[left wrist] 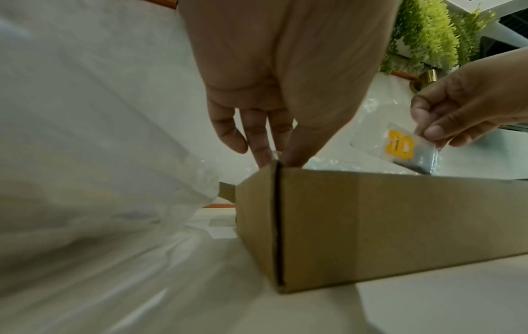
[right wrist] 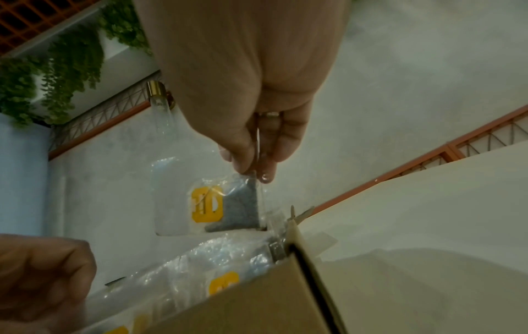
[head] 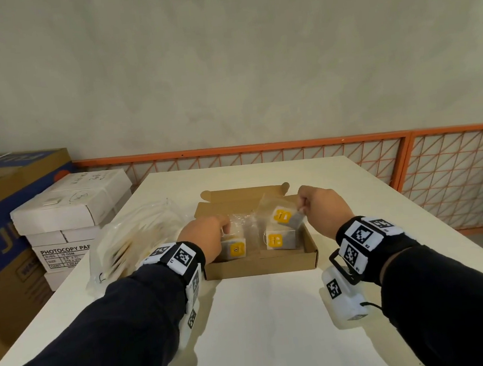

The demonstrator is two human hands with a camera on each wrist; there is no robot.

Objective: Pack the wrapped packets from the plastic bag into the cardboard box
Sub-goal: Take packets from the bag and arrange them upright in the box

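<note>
An open brown cardboard box (head: 260, 266) sits mid-table with wrapped packets with yellow labels inside: one front left (head: 235, 249), one front right (head: 278, 239). My right hand (head: 303, 206) pinches the corner of another wrapped packet (head: 282, 216) and holds it tilted just above the box's right side; the right wrist view shows this hand (right wrist: 254, 174) and the hanging packet (right wrist: 205, 203). My left hand (head: 227, 228) reaches into the box's left side, and its fingertips (left wrist: 258, 156) with the thumb pinch clear wrapper at the box corner (left wrist: 385, 226). The crumpled clear plastic bag (head: 133, 240) lies left of the box.
The white table (head: 263, 328) stretches toward me in front of the box. Off its left edge stand stacked white paper boxes (head: 72, 211) and a large blue-and-brown carton (head: 2, 220). An orange mesh fence (head: 455, 177) runs behind and to the right.
</note>
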